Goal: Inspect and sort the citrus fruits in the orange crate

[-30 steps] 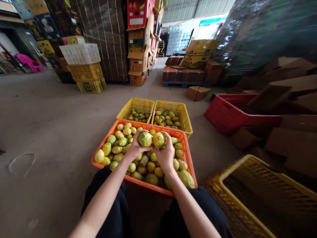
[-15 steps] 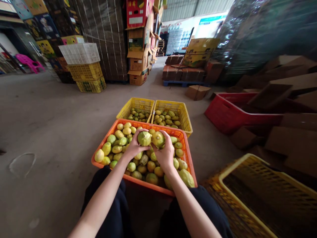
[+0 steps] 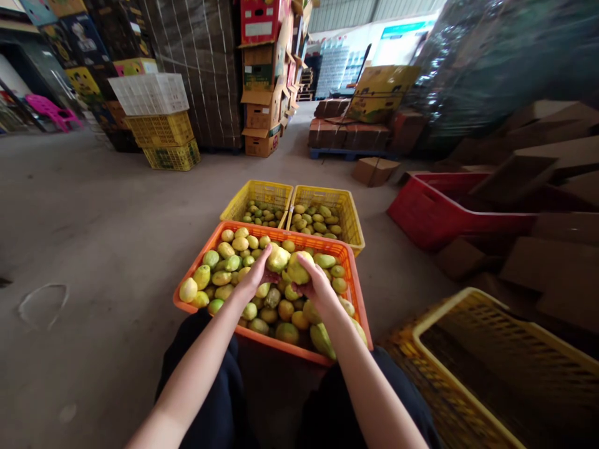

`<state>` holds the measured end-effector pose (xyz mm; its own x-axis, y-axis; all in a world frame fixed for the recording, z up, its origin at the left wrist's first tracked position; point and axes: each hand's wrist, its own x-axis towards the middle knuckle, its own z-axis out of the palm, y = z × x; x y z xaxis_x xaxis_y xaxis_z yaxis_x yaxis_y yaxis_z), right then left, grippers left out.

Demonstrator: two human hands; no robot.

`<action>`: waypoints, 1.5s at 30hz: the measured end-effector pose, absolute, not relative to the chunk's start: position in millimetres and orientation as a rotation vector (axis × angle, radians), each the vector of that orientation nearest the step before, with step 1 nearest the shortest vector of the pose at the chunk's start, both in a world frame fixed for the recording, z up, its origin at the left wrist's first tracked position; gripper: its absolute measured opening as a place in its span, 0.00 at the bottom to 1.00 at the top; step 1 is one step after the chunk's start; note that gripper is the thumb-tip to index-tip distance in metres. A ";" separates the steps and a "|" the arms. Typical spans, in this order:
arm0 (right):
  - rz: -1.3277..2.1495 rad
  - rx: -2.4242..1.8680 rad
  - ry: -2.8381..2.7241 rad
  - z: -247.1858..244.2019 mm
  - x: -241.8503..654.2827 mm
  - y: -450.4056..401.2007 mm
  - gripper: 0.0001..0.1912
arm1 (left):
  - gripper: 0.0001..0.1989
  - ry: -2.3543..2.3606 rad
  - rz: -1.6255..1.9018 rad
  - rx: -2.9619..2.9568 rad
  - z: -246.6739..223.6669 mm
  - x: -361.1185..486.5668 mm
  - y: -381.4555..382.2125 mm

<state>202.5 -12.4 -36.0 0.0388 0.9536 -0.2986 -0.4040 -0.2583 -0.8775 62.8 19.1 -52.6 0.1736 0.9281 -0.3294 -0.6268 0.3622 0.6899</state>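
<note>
My left hand [image 3: 259,274] is closed around a yellow-green papaya [image 3: 277,258], thumb along its upper left side. A second papaya [image 3: 300,268] sits in my right hand [image 3: 316,284], whose thumb lies across its right side. The two fruits are held side by side, nearly touching, above an orange crate [image 3: 354,293]. Many more green and yellow papayas [image 3: 287,333] fill that crate, which stands in front of my knees. My fingers are partly hidden beneath the held fruits.
Beyond the orange crate stand two yellow crates [image 3: 352,218] with more fruit inside. On the right are a yellow crate [image 3: 449,312], a red bin [image 3: 416,212] and loose cardboard [image 3: 538,262]. Stacked crates [image 3: 161,128] and boxes [image 3: 259,115] stand further back.
Both hands have turned the papayas, so their yellower sides now show instead of the ends. The hands stay over the orange crate.
</note>
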 end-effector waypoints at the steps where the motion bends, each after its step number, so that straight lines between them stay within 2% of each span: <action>1: 1.516 -1.135 -0.668 -36.5 202.4 -11.6 0.23 | 0.12 0.845 1.143 0.441 -52.2 63.0 19.2; 6: 1.513 -1.028 -0.606 -35.1 204.4 -8.1 0.21 | 0.09 0.802 1.163 0.364 -42.4 60.8 19.5; 10: 1.501 -0.900 -0.620 -33.7 210.7 -4.4 0.18 | 0.11 0.714 1.207 0.307 -37.0 59.7 15.9; 18: 1.633 -0.923 -0.570 -36.8 213.2 -3.0 0.17 | 0.10 0.758 1.296 0.363 -41.7 62.8 15.7; 23: 1.645 -0.896 -0.372 -38.3 208.3 -1.2 0.11 | 0.17 0.695 1.306 0.329 -44.2 58.4 19.4; 32: 1.655 -0.847 -0.227 -36.7 205.5 1.1 0.13 | 0.17 0.639 1.284 0.273 -34.7 56.1 14.4; 38: 1.669 -0.798 -0.222 -36.5 199.5 -2.7 0.06 | 0.12 0.619 1.317 0.120 -30.4 59.8 13.3; 45: 1.722 -0.876 -0.130 -42.6 208.2 -0.1 0.13 | 0.10 0.616 1.321 0.016 -32.9 59.7 14.7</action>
